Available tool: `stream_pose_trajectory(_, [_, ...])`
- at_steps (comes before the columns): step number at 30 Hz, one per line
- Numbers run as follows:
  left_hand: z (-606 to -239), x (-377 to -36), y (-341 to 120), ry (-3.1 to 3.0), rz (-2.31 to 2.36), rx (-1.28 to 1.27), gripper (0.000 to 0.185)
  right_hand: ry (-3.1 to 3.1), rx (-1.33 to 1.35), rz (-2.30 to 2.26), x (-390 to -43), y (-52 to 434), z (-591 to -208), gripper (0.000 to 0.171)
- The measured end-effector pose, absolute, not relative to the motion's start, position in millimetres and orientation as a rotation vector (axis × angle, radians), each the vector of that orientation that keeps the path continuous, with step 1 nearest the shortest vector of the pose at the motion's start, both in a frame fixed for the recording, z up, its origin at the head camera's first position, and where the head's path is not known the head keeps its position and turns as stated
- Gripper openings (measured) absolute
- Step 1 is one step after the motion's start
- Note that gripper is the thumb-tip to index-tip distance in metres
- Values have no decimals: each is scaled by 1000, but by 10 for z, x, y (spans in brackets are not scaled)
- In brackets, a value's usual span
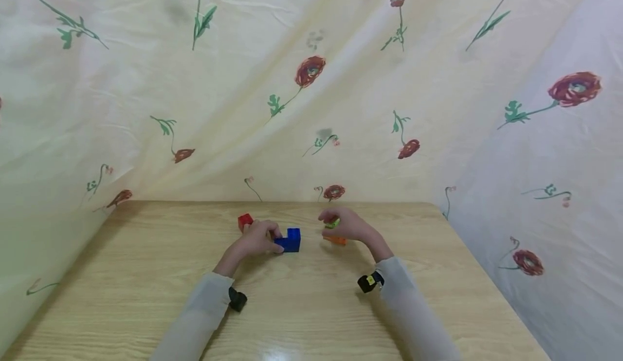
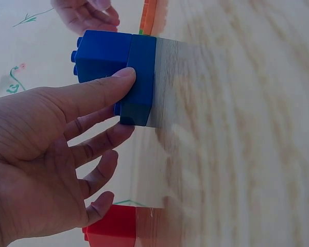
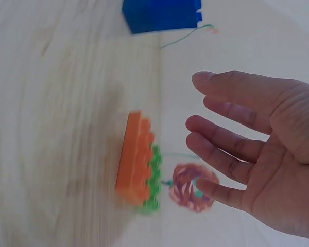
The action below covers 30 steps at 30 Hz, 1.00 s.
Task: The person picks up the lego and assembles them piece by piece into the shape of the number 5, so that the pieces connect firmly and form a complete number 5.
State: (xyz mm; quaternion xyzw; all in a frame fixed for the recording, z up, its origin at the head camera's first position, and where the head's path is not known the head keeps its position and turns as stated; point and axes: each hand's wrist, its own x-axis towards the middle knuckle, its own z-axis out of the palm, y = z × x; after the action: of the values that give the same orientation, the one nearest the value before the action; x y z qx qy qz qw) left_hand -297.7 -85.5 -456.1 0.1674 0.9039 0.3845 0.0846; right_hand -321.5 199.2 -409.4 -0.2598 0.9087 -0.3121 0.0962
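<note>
Sleeves fill the lower middle of the head view, and beyond them both hands work at mid-table (image 1: 146, 274). The left hand (image 1: 253, 240) presses a straight thumb and fingers against the blue block (image 1: 289, 240), steadying it without curling round it. Just right of it, the right hand (image 1: 351, 225) hovers with fingers spread and relaxed, holding nothing, close above the orange and green block (image 3: 139, 167). Farther back sits a red block (image 1: 245, 221). With only a flat-fingered hold, the blue block could likely slide or tip if nudged.
</note>
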Motion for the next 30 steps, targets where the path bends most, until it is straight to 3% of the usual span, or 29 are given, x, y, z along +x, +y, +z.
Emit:
stream_pose_trajectory(15, [-4559, -2973, -873, 2716, 1136, 534, 18, 2785, -700, -794, -3219, 2391, -4216, 32])
stream_pose_trajectory(30, [-4587, -3010, -888, 2694, 1149, 533, 18, 2798, -669, -755, -3286, 2476, -4358, 30])
